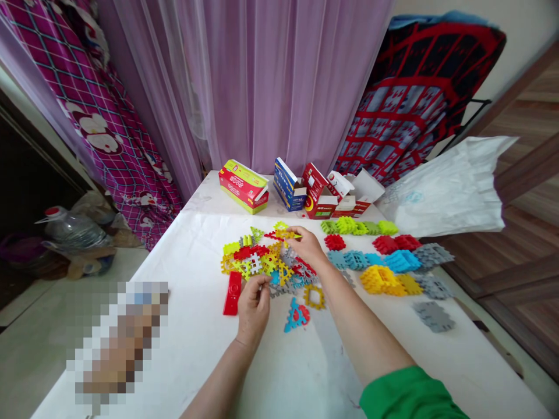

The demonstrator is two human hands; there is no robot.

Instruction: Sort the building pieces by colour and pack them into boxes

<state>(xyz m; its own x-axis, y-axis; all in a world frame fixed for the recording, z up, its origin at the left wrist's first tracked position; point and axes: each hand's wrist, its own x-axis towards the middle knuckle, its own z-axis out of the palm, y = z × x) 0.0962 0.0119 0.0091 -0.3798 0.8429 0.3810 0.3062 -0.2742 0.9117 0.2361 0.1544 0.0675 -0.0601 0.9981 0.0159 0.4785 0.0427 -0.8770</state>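
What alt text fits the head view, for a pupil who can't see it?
A person's left hand and right hand work at a pile of colourful plastic pieces on a white table, the right holding a yellow piece. Single-colour stacks sit to the right; cardboard boxes stand behind.

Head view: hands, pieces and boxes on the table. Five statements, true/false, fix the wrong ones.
1. The right hand is farther from the wearer than the left hand. True.
2. The red block lies right of the mixed pile. False: it lies at the pile's near left.
3. The blue triangular piece lies on the wearer's side of the pile. True.
4. The yellow stack is left of the pile. False: it is to the right.
5. The blue box stands left of the white bag. True.
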